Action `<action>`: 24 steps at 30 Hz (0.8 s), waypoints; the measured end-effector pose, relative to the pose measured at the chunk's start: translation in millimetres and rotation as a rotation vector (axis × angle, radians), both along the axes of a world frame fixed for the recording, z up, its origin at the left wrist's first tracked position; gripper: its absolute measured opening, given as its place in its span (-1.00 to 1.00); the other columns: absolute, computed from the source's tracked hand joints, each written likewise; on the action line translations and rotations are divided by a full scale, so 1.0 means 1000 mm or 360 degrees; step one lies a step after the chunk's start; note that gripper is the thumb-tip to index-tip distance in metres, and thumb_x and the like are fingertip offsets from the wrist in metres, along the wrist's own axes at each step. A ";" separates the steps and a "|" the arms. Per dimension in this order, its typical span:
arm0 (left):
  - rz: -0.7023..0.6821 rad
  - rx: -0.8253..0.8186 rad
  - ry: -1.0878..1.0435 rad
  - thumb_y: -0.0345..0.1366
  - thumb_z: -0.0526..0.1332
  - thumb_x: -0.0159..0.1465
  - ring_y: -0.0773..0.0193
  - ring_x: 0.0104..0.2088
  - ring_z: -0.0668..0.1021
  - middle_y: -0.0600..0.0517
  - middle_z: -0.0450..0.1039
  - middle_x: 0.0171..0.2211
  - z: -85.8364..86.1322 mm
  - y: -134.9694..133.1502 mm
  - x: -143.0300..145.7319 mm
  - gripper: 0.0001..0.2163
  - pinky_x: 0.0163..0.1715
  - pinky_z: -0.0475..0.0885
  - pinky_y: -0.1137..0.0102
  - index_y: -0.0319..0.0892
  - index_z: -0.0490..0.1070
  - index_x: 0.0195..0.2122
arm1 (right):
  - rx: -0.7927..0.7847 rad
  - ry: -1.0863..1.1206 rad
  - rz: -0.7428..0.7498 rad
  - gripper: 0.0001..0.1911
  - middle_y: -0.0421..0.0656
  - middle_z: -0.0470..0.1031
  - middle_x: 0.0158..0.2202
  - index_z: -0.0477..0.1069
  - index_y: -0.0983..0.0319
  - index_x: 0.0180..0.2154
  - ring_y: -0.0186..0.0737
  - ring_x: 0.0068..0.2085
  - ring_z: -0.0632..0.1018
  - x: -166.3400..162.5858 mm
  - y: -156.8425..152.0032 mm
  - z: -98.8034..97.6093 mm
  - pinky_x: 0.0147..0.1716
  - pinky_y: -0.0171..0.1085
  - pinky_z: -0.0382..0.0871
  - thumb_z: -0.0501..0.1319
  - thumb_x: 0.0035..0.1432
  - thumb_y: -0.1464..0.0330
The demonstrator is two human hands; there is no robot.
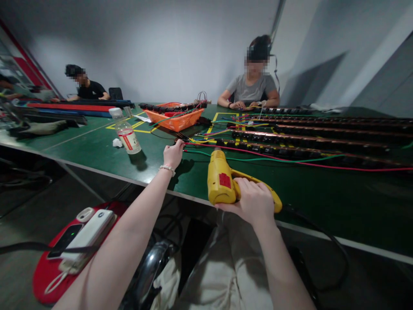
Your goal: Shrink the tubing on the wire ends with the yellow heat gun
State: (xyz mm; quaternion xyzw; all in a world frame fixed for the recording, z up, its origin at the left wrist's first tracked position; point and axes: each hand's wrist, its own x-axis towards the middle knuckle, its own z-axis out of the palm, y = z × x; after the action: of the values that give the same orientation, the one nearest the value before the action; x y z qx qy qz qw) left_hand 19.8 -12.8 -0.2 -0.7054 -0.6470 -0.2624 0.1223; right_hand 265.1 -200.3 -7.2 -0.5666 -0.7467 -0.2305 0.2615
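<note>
My right hand [254,199] is wrapped round the handle of a yellow heat gun [220,178], whose nozzle points away from me toward the wires. At the ends of a bundle of coloured wires [200,141], my left hand [173,154] is closed in a pinch, a bracelet on its wrist. A red wire [290,162] and a green wire [258,159] run from near its fingers to the right along the table. Behind the nozzle lies the nearest long black strip [274,150], with the wires leading into it.
Several more long strips [322,132] lie on the green table [155,170]. An orange basket [176,120] and a plastic bottle [128,137] stand to the left. Two co-workers sit across the table. Below on the left, a red stool [43,275] holds a white power bank [92,232].
</note>
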 end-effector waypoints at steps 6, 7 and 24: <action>0.0005 0.0047 -0.0053 -0.13 -0.16 0.37 0.22 -0.37 0.55 -0.03 0.55 -0.38 0.000 0.000 0.000 -0.65 -0.21 0.20 0.38 -0.11 0.35 -0.09 | 0.0066 -0.0084 -0.0126 -0.33 -0.13 0.47 -0.42 0.33 0.27 -0.31 -0.19 -0.38 0.48 0.037 -0.013 0.000 -0.30 -0.24 0.10 0.09 -0.12 -0.22; 0.0006 0.0043 -0.0045 -0.13 -0.16 0.37 0.22 -0.37 0.55 -0.03 0.55 -0.37 0.001 -0.001 0.000 -0.65 -0.21 0.20 0.38 -0.11 0.35 -0.09 | 0.0083 -0.0089 -0.0124 -0.34 -0.13 0.47 -0.42 0.33 0.27 -0.30 -0.20 -0.38 0.47 0.041 -0.015 -0.002 -0.30 -0.24 0.11 0.10 -0.11 -0.20; -0.0058 -0.0082 0.0108 -0.18 -0.17 0.38 0.17 -0.35 0.56 -0.09 0.55 -0.40 -0.001 -0.002 0.005 -0.66 -0.23 0.19 0.34 -0.17 0.35 -0.14 | 0.0174 -0.0220 -0.0120 -0.37 -0.11 0.46 -0.45 0.36 0.32 -0.28 -0.20 -0.42 0.44 0.042 -0.014 -0.003 -0.33 -0.23 0.07 0.02 0.03 -0.13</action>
State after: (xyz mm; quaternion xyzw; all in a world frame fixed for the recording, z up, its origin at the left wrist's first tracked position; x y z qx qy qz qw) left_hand 24.6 -14.6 -1.5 -0.7284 -0.6362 -0.2238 0.1211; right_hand 307.5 -214.3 -9.8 -0.5619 -0.7273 -0.3192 0.2310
